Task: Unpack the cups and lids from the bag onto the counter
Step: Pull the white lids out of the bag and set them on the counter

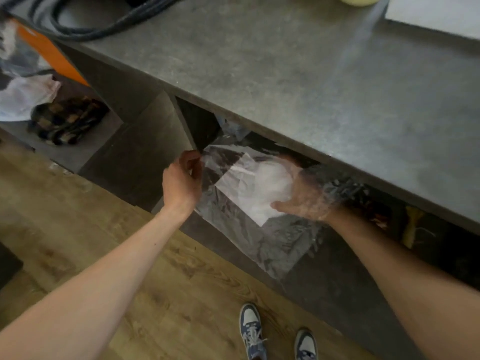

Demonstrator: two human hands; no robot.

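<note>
While held below the counter (285,74) edge, in front of an open shelf, one clear bag (259,229) hangs with something white (262,188) inside; too blurred to tell cups from lids, or to count them. Left hand (181,183) pinching the bag's upper left edge between thumb and fingers. Right hand (304,201) inside the bag, seen through the plastic, spread against the white mass; cannot tell whether closed on it. More clear plastic dimly visible in the shelf behind the bag. On the counter: one coiled black cable (98,24), cut off at the top. Below the bag, two shoes (278,333) on the wood floor (104,229).
</note>
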